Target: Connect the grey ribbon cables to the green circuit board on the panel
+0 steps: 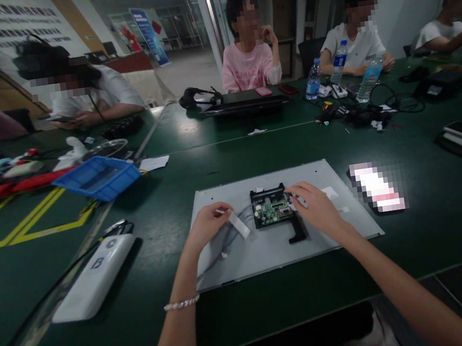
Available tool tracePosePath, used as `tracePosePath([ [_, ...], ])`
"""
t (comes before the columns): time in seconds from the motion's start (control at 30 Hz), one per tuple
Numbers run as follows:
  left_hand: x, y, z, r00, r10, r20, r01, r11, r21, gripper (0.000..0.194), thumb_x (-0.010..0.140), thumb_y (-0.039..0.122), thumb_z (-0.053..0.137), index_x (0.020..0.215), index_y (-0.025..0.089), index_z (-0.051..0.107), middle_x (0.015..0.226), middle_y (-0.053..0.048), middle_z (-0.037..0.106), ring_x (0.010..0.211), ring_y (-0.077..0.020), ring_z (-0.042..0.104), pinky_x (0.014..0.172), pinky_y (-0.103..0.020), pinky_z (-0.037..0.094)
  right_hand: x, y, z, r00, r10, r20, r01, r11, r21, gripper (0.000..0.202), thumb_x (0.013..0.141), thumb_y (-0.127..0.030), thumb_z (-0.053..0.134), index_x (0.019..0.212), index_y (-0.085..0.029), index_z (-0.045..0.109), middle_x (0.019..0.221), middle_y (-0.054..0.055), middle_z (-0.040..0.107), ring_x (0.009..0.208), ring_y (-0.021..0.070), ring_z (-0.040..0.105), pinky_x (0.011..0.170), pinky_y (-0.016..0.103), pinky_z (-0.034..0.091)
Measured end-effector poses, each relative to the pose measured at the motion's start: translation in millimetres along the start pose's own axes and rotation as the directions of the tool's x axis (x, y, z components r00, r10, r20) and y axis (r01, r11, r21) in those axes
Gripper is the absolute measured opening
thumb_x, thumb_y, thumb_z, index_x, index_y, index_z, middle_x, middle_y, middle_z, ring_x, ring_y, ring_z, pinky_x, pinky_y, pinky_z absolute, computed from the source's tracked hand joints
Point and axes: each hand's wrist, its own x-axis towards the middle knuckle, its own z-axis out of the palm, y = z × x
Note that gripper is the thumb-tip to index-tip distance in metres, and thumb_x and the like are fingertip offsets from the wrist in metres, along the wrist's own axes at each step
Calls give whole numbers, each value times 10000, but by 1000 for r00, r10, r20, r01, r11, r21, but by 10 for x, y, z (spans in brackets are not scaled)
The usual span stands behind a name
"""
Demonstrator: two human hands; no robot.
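Observation:
A flat grey panel (231, 267) lies on the green table before me. On its middle sits a green circuit board (271, 212) in a black plastic bracket (295, 229). My left hand (211, 221) is closed, pinching one end of a whitish strip, perhaps tape (239, 224), which slants down over the panel left of the board. Grey cables (228, 241) run from the board's left side beneath that strip. My right hand (314, 207) touches the right edge of the bracket and board, fingers bent together; whatever its fingertips grip is too small to make out.
A white power bank (94, 275) with a cable lies on the left, behind it a blue plastic bin (101, 180). To the right is a lit phone (377, 187). Bottles (372, 77), cables and a dark flat device (247, 103) stand farther back, where several people sit.

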Motion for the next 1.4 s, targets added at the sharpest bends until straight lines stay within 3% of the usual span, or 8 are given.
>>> tracePosePath([
  [0.13,-9,-58,5,996,33,-82,-31,999,23,257,765,308,562,984,192,631,1013,-45,646,706,-148,608,683,-287,485,53,-247,9,992,-112,57,114,993,-31,360,879,-174,433,1217,-235,539,1198,75,552,1117,232,500,959,422,429],
  [0.27,-72,88,-30,974,104,-202,-89,993,82,271,793,285,536,1042,190,587,1060,-58,612,774,-148,590,689,-278,472,84,-572,110,939,-295,178,305,952,-28,362,895,-178,421,1247,-201,506,1236,86,543,1159,217,473,999,387,405],
  [0.43,-138,257,-39,975,214,58,-219,970,108,186,828,257,473,963,185,578,884,-21,618,770,-138,568,697,-261,447,85,-800,408,790,-511,339,555,831,-40,301,902,-243,459,1160,-108,534,1197,131,567,1178,225,463,1002,371,387],
  [0.6,-126,139,45,963,198,185,-227,961,155,227,732,204,525,957,174,536,862,-22,597,773,-149,563,707,-267,447,58,-803,637,753,-507,419,594,798,-103,237,891,-294,493,996,-102,583,1030,129,629,1032,228,551,949,375,403],
  [0.77,-103,34,51,961,205,186,-239,953,185,236,741,228,536,970,176,521,915,-37,593,813,-161,569,723,-275,456,-23,-751,704,747,-501,437,595,798,-101,248,876,-307,527,1016,-106,565,1055,138,629,1030,224,565,952,360,397],
  [0.97,-78,11,9,961,209,180,-245,946,213,206,746,174,487,944,176,543,893,-32,605,818,-154,577,768,-283,457,-119,-746,715,774,-489,401,564,821,-88,253,898,-300,487,1048,-110,558,1133,154,615,1126,222,525,999,357,361],
  [1.3,-65,-16,8,963,213,166,-244,950,194,144,779,186,487,899,182,567,856,-18,602,770,-142,569,730,-265,450,-134,-790,683,798,-456,394,516,855,-56,194,919,-194,411,957,-132,591,973,103,662,946,184,590,909,340,408],
  [1.4,-66,-22,16,958,236,161,-267,941,210,144,770,223,528,904,182,563,862,-21,595,783,-151,561,740,-275,445,-117,-792,696,806,-447,387,511,856,-77,170,908,-204,442,981,-129,576,983,106,651,982,196,574,920,349,405],
])
